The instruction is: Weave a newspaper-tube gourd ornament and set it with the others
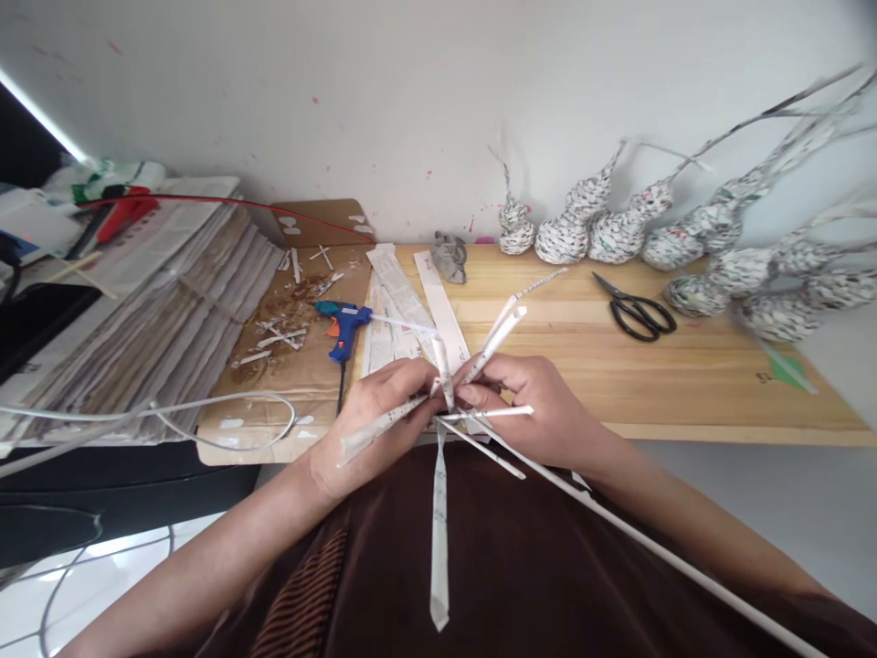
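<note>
Several rolled paper tubes (440, 530) cross at one point in front of my chest and spread outward like spokes. My left hand (387, 411) pinches them at the crossing from the left, with one tube lying over its palm side. From the right, my right hand (531, 402) has its fingers closed on the tubes close to the same point. A long thin paper tube (658, 548) runs from the crossing down to the lower right. The exact fingertip contact is partly hidden by the tubes.
A blue glue gun (349, 331) lies on cardboard (308, 274) beside paper scraps. Black scissors (637, 309) rest on the wooden table (562, 343). Woven paper gourd shapes (562, 228) line the wall side. Stacked newspaper strips (184, 292), a red cable and white cables are at left.
</note>
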`<state>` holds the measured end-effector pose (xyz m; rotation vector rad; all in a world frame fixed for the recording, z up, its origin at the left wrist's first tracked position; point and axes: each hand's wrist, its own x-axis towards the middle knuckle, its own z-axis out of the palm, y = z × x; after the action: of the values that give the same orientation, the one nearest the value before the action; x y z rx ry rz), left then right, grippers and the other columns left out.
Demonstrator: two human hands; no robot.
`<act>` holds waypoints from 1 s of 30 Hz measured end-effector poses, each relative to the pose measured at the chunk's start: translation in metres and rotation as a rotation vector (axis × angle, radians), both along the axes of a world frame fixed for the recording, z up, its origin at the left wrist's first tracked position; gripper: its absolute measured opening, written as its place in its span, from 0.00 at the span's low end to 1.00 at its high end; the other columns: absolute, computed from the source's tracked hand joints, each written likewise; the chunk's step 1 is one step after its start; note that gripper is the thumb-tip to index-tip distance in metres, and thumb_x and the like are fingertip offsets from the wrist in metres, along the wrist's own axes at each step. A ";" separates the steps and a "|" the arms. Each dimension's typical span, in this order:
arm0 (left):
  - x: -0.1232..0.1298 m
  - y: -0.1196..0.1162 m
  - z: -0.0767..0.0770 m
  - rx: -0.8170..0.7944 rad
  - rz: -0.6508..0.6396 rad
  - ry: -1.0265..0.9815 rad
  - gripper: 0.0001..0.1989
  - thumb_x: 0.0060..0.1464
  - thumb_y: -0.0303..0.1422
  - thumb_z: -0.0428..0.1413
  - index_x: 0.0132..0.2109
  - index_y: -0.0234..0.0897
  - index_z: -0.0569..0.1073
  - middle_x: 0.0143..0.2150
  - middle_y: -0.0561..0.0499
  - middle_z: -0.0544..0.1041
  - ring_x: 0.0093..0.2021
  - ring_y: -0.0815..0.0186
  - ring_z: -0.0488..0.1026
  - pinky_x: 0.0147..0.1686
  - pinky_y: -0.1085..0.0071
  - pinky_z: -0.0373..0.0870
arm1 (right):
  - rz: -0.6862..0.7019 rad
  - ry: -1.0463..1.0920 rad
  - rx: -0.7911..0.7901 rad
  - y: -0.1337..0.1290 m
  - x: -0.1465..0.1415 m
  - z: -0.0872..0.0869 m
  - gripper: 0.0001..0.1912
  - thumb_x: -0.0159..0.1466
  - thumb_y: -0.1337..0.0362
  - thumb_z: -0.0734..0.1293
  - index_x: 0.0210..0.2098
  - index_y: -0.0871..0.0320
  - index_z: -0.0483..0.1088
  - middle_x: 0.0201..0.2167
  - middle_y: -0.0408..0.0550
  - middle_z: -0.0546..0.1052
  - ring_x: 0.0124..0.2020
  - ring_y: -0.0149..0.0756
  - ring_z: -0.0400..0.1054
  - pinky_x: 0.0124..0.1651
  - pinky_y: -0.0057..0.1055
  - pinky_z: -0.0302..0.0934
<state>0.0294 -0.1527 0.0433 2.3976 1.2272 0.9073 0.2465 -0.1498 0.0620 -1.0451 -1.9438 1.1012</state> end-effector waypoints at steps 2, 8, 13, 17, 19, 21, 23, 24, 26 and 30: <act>0.001 0.000 0.003 -0.037 0.024 -0.021 0.08 0.58 0.26 0.62 0.44 0.39 0.73 0.34 0.54 0.79 0.34 0.68 0.77 0.34 0.75 0.72 | 0.052 -0.029 0.099 0.000 0.000 -0.001 0.09 0.68 0.69 0.64 0.40 0.57 0.78 0.36 0.45 0.82 0.36 0.34 0.75 0.39 0.27 0.65; 0.001 0.005 0.018 -0.052 -0.186 -0.041 0.09 0.60 0.24 0.59 0.47 0.39 0.79 0.38 0.51 0.80 0.38 0.69 0.78 0.38 0.75 0.73 | 0.182 -0.068 0.372 0.001 0.003 0.000 0.10 0.68 0.72 0.65 0.45 0.59 0.77 0.37 0.49 0.82 0.38 0.35 0.75 0.44 0.29 0.66; -0.002 0.009 0.020 -0.013 -0.228 -0.012 0.06 0.64 0.26 0.57 0.41 0.37 0.79 0.36 0.50 0.79 0.36 0.67 0.75 0.36 0.72 0.72 | 0.267 -0.050 0.351 0.001 0.007 0.002 0.19 0.68 0.76 0.61 0.54 0.56 0.75 0.48 0.48 0.83 0.46 0.35 0.76 0.52 0.32 0.67; -0.004 0.013 0.014 0.026 -0.228 0.019 0.09 0.63 0.26 0.57 0.32 0.35 0.75 0.31 0.51 0.76 0.34 0.68 0.73 0.33 0.73 0.69 | 0.287 0.039 0.228 -0.003 0.009 -0.002 0.22 0.70 0.74 0.61 0.60 0.56 0.71 0.53 0.49 0.81 0.51 0.35 0.77 0.55 0.32 0.69; -0.003 0.014 0.012 0.036 -0.211 0.039 0.10 0.62 0.25 0.57 0.31 0.35 0.75 0.30 0.51 0.75 0.32 0.68 0.73 0.32 0.72 0.69 | 0.230 0.137 0.152 -0.004 0.010 -0.007 0.19 0.70 0.72 0.62 0.58 0.56 0.72 0.51 0.49 0.82 0.49 0.35 0.78 0.52 0.31 0.70; -0.003 0.014 0.011 0.011 -0.170 0.025 0.08 0.62 0.25 0.57 0.35 0.36 0.77 0.32 0.51 0.77 0.34 0.68 0.75 0.35 0.72 0.71 | 0.083 0.211 0.060 -0.002 0.011 -0.014 0.13 0.69 0.69 0.64 0.51 0.57 0.76 0.43 0.49 0.83 0.41 0.34 0.79 0.44 0.28 0.72; -0.002 0.012 0.010 -0.018 -0.129 -0.015 0.07 0.63 0.25 0.57 0.38 0.38 0.79 0.35 0.51 0.79 0.36 0.68 0.77 0.39 0.72 0.73 | -0.048 0.224 -0.081 0.001 0.012 -0.023 0.08 0.69 0.65 0.66 0.42 0.59 0.77 0.34 0.47 0.83 0.32 0.32 0.77 0.34 0.27 0.70; -0.001 0.011 0.010 -0.017 -0.111 -0.031 0.08 0.62 0.24 0.56 0.38 0.39 0.79 0.36 0.51 0.79 0.37 0.68 0.77 0.40 0.72 0.74 | -0.084 0.223 -0.160 0.003 0.011 -0.028 0.08 0.68 0.63 0.66 0.39 0.59 0.77 0.31 0.47 0.82 0.28 0.31 0.75 0.31 0.26 0.68; -0.001 0.007 0.009 0.012 -0.080 -0.033 0.09 0.61 0.23 0.56 0.38 0.39 0.79 0.36 0.52 0.80 0.38 0.68 0.78 0.41 0.72 0.75 | -0.100 0.245 -0.260 0.005 0.009 -0.035 0.09 0.66 0.60 0.69 0.39 0.59 0.77 0.32 0.47 0.82 0.29 0.32 0.75 0.32 0.28 0.68; 0.001 0.003 0.009 0.148 0.023 0.041 0.10 0.56 0.20 0.59 0.39 0.40 0.79 0.36 0.54 0.80 0.36 0.67 0.79 0.39 0.73 0.76 | -0.062 0.304 -0.271 0.006 -0.003 -0.040 0.14 0.60 0.61 0.74 0.46 0.58 0.77 0.42 0.51 0.82 0.41 0.39 0.77 0.41 0.33 0.70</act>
<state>0.0300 -0.1501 0.0528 2.5324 1.2454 0.9931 0.2438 -0.1443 0.0219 -1.0026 -1.5436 1.4257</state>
